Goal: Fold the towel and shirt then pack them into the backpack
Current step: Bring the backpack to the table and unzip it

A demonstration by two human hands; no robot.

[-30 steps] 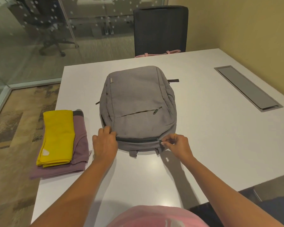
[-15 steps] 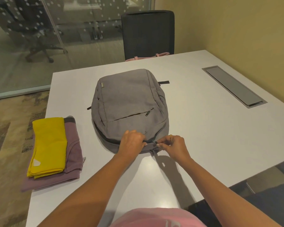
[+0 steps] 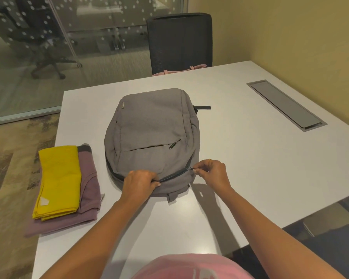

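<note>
L hand (image 3: 140, 183) grips backpack's (image 3: 151, 125) near edge, R hand (image 3: 214, 174) pinches zip (image 3: 189, 168)

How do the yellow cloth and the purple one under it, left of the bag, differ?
The yellow towel is folded narrow and lies on top; the mauve shirt is wider and sticks out beneath it. The towel shows a pale tag at its near corner, the shirt a curved neckline. Both lie folded beside the backpack, outside it.
</note>
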